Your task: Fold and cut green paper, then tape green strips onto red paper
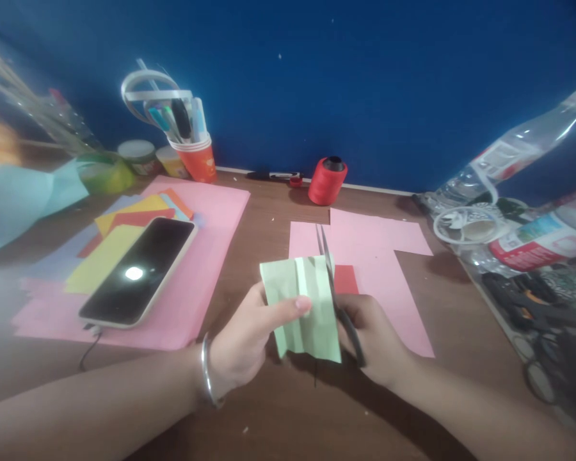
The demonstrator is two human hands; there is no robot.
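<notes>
Left hand (247, 336) pinches a folded piece of green paper (303, 304) between thumb and fingers, holding it above the brown table (278, 416); a metal bangle (207, 374) circles that wrist. Right hand (372, 342) is closed around the black handles of a pair of scissors (333, 291), just to the right of the paper. The scissors' long axis runs away from the person, tips pointing up and slightly left toward the wall, and the blades lie along the paper's right edge. The paper stands roughly upright, its creases running top to bottom.

Under the hands lies a pink sheet (379, 256) with a small red piece (346, 279) on it. Further left, a phone (139, 272) rests on coloured sheets. Against the blue wall sit a red spool of thread (326, 181) and an orange cup of pens (196, 157).
</notes>
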